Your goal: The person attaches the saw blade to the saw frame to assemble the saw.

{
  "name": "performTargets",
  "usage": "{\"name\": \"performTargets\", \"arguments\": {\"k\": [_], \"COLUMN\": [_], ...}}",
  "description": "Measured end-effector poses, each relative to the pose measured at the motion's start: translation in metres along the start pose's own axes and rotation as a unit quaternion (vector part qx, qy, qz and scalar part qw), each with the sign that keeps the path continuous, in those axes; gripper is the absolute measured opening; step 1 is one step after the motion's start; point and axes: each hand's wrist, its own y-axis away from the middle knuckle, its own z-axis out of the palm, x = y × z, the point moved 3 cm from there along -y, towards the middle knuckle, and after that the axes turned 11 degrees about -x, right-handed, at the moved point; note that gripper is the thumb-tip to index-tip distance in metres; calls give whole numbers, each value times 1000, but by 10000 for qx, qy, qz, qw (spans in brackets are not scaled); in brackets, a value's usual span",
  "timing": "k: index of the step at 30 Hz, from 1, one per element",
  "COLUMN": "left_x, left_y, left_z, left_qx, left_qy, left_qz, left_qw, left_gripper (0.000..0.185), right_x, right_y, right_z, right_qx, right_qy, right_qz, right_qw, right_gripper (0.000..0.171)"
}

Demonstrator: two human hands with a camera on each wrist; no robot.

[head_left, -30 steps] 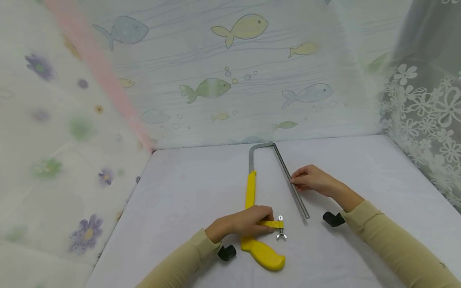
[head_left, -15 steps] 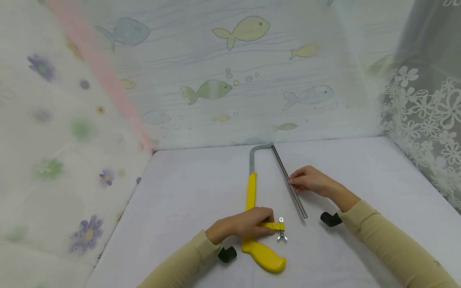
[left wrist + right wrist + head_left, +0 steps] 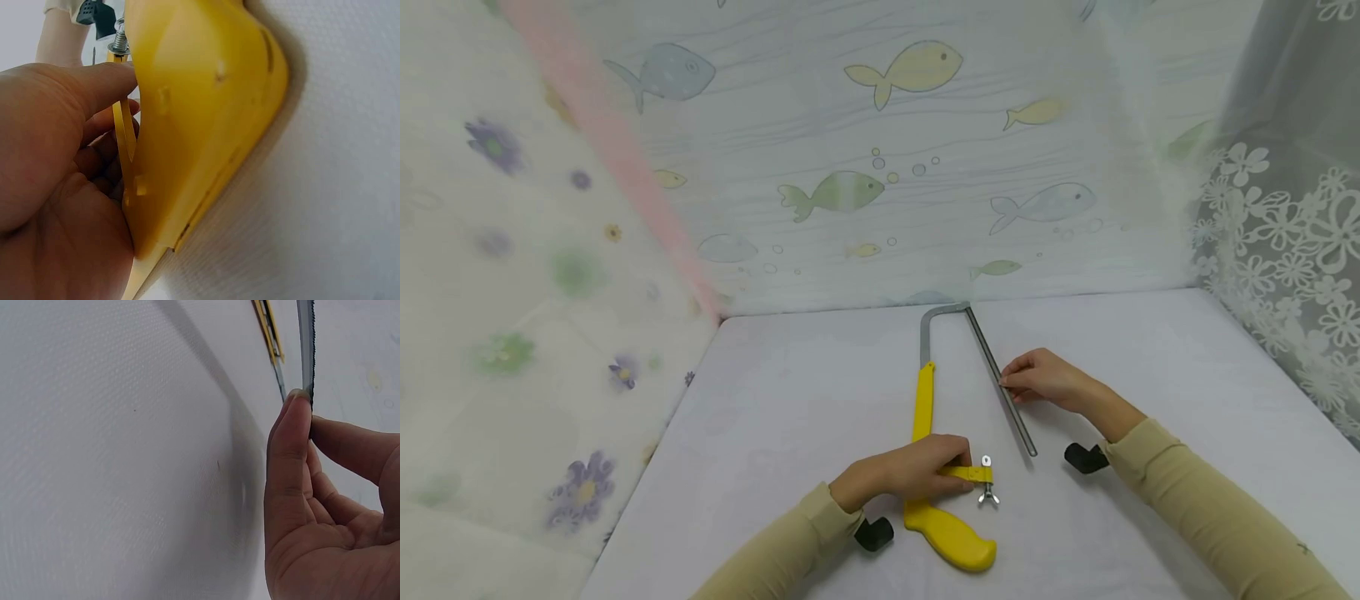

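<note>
A hacksaw frame [image 3: 922, 404] lies on the white table, with a yellow handle [image 3: 955, 542] toward the front and a grey bent bar at the far end. My left hand [image 3: 917, 467] grips the yellow frame just above the handle, fingers round the short arm that carries a wing nut [image 3: 988, 497]. In the left wrist view the yellow handle [image 3: 206, 112] fills the middle beside the thumb. My right hand [image 3: 1048, 383] pinches a saw blade [image 3: 992, 367] near its middle. The blade's far end meets the bar's tip; its near end is free, right of the wing nut. Teeth show along the blade [image 3: 307, 350] in the right wrist view.
The white-covered table [image 3: 790, 400] ends at a back curtain [image 3: 820, 275] printed with fish. A flowered curtain [image 3: 535, 333] stands along the left and a lace one [image 3: 1285, 225] along the right. Black wrist cameras sit under both sleeves.
The blade's near end has swung slightly left toward the short arm, with my right hand moving along. My left hand keeps its grip on the frame. The whole view has shifted down slightly.
</note>
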Motion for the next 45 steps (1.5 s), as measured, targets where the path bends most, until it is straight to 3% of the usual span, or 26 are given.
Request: {"name": "performTargets", "arguments": {"k": [28,45], "left_x": [-1,1], "left_y": [-1,-1], "left_z": [3,1], "left_qx": [62,51], "left_qy": [-67,-43], "left_qz": [41,11], "left_qw": [9999,10000], "left_gripper": [12,12], "right_x": [0,-2], "right_y": [0,0], "right_z": [2,11], "right_qx": [-1,106], "right_qy": [-144,-116], "right_qz": [80,362], "right_qw": [9999,9992], "right_gripper": [32,31]}}
